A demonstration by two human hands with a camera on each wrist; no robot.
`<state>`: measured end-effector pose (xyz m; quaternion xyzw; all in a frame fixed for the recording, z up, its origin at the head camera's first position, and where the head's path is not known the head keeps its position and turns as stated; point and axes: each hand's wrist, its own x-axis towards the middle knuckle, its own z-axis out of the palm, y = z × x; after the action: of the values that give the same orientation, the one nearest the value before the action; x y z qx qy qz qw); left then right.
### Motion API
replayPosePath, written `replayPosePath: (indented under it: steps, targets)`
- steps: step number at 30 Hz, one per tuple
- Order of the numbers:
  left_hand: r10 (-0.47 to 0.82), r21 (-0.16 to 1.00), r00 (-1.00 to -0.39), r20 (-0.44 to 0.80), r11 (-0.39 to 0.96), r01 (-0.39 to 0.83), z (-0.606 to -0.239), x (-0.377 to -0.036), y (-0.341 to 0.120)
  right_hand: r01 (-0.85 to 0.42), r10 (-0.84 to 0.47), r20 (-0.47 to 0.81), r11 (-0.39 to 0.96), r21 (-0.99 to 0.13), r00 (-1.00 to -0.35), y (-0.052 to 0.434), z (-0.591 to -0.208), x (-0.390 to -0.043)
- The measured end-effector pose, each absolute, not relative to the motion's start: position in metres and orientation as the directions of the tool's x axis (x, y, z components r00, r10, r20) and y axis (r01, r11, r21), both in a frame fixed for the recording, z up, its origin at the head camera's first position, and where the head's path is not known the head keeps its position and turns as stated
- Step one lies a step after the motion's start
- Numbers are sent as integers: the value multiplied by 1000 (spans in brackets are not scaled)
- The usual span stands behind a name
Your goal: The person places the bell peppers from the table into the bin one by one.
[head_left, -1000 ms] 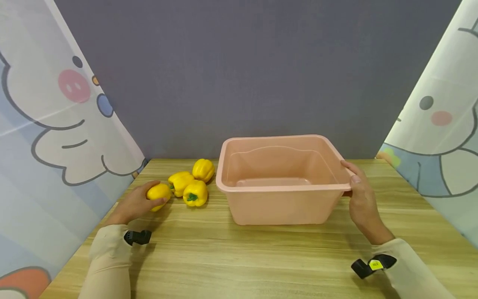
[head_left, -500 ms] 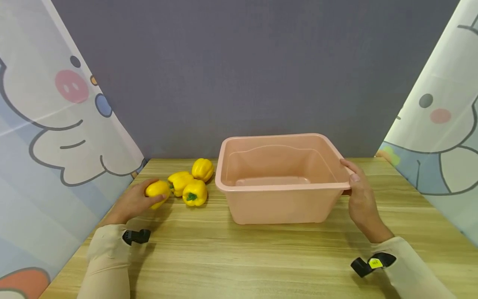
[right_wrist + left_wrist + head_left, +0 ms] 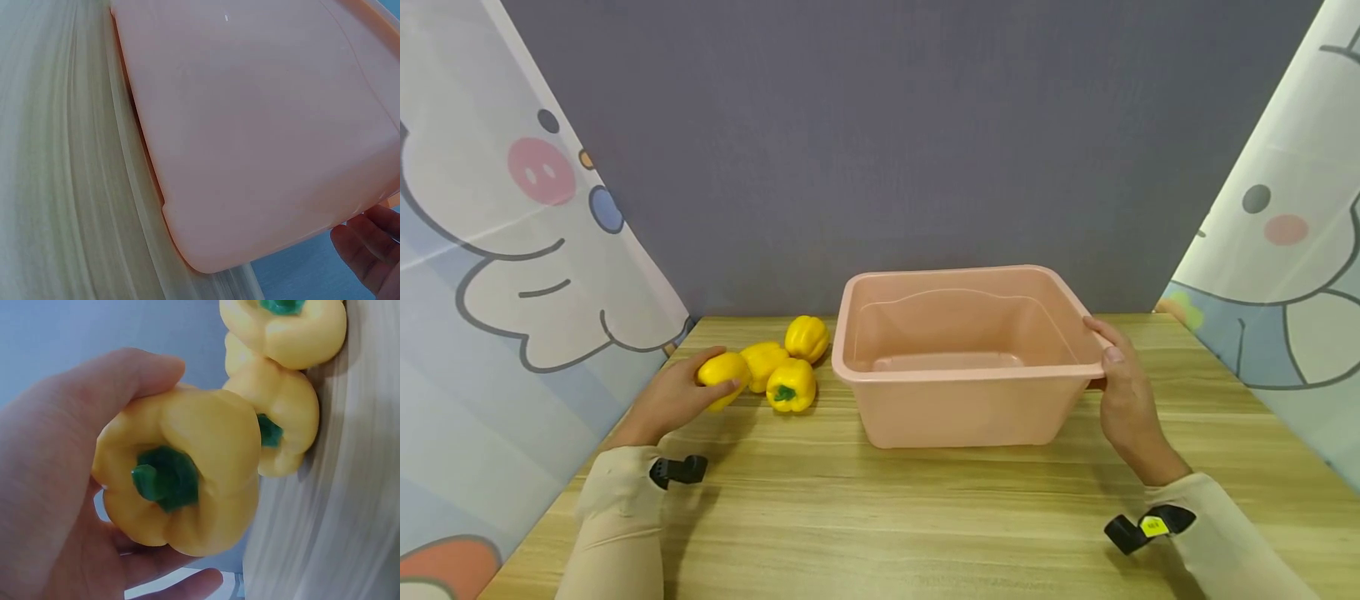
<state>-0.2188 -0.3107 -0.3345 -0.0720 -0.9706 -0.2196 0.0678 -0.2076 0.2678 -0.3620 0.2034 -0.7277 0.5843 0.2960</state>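
My left hand [image 3: 679, 398] grips a yellow bell pepper [image 3: 724, 369] [image 3: 181, 472], its green stem facing the wrist camera, held just above the wooden table [image 3: 880, 517]. Three more yellow peppers lie close by: one [image 3: 763, 363] right beside it, one [image 3: 792, 386] nearer the front, one [image 3: 807, 337] at the back. A pink plastic tub [image 3: 964, 375] [image 3: 262, 125] stands empty at the table's middle. My right hand [image 3: 1122, 392] holds the tub's right rim, thumb on top, fingers under the lip.
Cartoon-print curtains [image 3: 512, 242] hang along the left and right [image 3: 1285, 233] sides, with a grey wall [image 3: 910, 142] behind. The table's front half lies between my two sleeved forearms [image 3: 617, 533].
My left hand has lifted the gripped pepper slightly and carried it a little to the right, toward the other peppers. The right hand and the tub have stayed put.
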Motion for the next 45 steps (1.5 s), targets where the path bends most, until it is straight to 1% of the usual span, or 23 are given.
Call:
replayPosePath:
  steps: [3, 8, 13, 20, 26, 30, 35, 38, 45]
  targets:
    - [119, 424, -977, 176, 887, 184, -331, -217, -309, -651, 47, 674, 216, -727, -737, 268, -361, -208]
    - [109, 432, -979, 174, 884, 176, -327, -214, -307, -659, 45, 678, 192, -727, -734, 268, -361, -208]
    - [117, 435, -978, 173, 882, 183, -324, -214, -304, -649, 52, 670, 208, -732, -740, 268, -361, -207]
    - [134, 470, -974, 184, 858, 206, -322, -216, -299, -648, 51, 671, 216, -730, -739, 268, -362, -208]
    - [144, 463, -969, 201, 858, 223, -320, -217, -294, -645, 56, 674, 242, -725, -737, 268, -362, -208]
    - [150, 477, -966, 210, 847, 235, -319, -215, -288, -641, 59, 669, 235, -731, -741, 267, -361, -207]
    - [167, 526, -966, 197, 814, 247, -320, -216, -285, -630, 64, 658, 232, -741, -750, 266, -361, -207]
    - [175, 528, -966, 193, 811, 252, -321, -218, -283, -629, 61, 658, 242, -739, -750, 266, -361, -206]
    - [179, 538, -964, 195, 803, 258, -322, -221, -278, -641, 60, 663, 202, -740, -746, 266, -361, -207]
